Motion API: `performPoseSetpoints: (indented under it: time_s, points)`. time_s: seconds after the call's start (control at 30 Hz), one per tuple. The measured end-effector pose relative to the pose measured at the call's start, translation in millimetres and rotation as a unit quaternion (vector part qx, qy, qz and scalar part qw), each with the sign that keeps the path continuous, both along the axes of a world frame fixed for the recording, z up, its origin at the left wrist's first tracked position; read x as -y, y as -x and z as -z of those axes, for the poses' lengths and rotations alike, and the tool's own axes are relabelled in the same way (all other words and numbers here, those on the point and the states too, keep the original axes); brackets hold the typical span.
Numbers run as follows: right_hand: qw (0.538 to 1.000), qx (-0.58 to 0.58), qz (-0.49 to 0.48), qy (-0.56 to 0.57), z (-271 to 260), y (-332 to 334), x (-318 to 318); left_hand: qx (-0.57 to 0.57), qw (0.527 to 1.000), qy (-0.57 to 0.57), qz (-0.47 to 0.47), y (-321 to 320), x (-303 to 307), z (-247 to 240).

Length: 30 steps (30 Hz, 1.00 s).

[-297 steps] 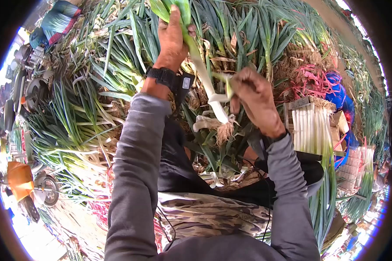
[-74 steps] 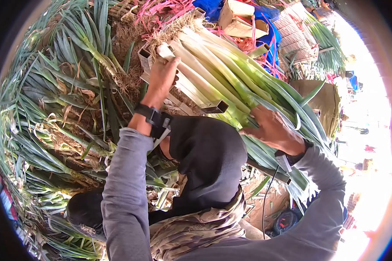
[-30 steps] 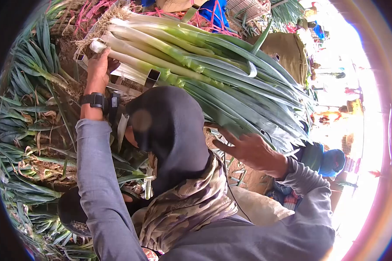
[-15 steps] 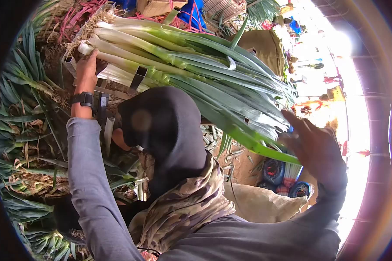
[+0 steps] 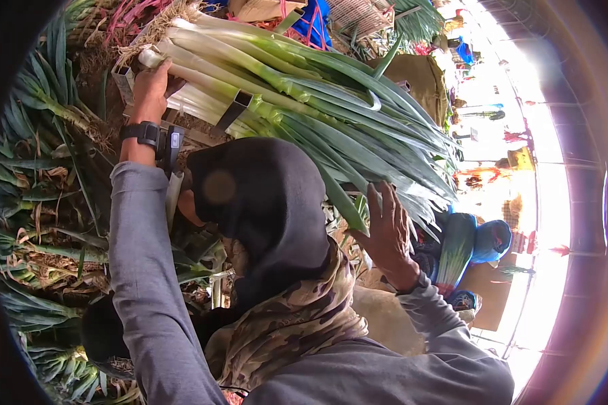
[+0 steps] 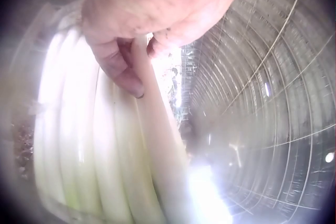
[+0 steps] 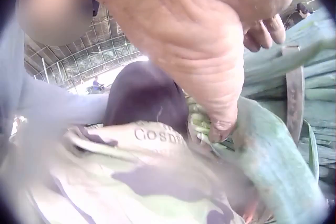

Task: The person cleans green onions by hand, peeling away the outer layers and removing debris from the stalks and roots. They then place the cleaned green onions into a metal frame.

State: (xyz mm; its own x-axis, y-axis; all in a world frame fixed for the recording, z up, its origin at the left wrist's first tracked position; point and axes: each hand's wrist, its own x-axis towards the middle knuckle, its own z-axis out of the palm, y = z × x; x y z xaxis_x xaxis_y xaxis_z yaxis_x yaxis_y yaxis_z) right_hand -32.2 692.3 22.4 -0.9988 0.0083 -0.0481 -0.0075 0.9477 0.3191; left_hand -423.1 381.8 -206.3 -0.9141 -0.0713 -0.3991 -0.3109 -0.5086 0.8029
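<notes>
In the head view a row of leeks (image 5: 277, 84) lies across a metal rack, roots at upper left and green leaves to the right. My left hand (image 5: 150, 91) holds the nearest leek at its root end. The left wrist view shows thumb and fingers pinching that leek's white stem (image 6: 160, 134), beside several other white stems (image 6: 84, 129). My right hand (image 5: 390, 236) is by the leaf ends, fingers spread, the thumb beside a drooping leek leaf (image 5: 344, 206). In the right wrist view the thumb reaches down at the edge of that broad leaf (image 7: 278, 166).
A square metal post (image 5: 235, 110) of the rack rises close to my dark-clothed knee (image 5: 263, 182). More leeks (image 5: 40, 172) lie on the ground at left. Pink strings (image 5: 132, 20), a cardboard box (image 5: 260, 9) and blue sheeting (image 5: 313, 25) are behind. Wrapped bundles (image 5: 458, 250) stand at right.
Earlier both hands were stripping a single leek; then it lay on the row. My right hand has swept out along its leaves and come back left. My left hand stays at the root end.
</notes>
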Motion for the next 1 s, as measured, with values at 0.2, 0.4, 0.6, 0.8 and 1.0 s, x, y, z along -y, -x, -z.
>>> performPoseSetpoints:
  time_s: [0.2,0.4,0.6,0.8,1.0]
  points:
    - [0.998,0.016,0.050,0.033,46,15,-18,0.017,0.999,-0.017,0.025,-1,-1,-4]
    - [0.990,-0.011,-0.016,0.142,-37,21,-58,0.042,0.998,0.026,0.037,7,5,1]
    - [0.976,-0.045,0.032,0.213,-9,23,-141,0.043,0.998,0.034,0.036,2,7,-10]
    - [0.989,-0.079,0.031,0.119,73,-4,-185,0.050,0.998,0.011,0.047,10,15,11]
    - [0.970,-0.115,0.016,0.214,185,-7,-196,0.027,0.998,0.023,0.055,-12,2,-23]
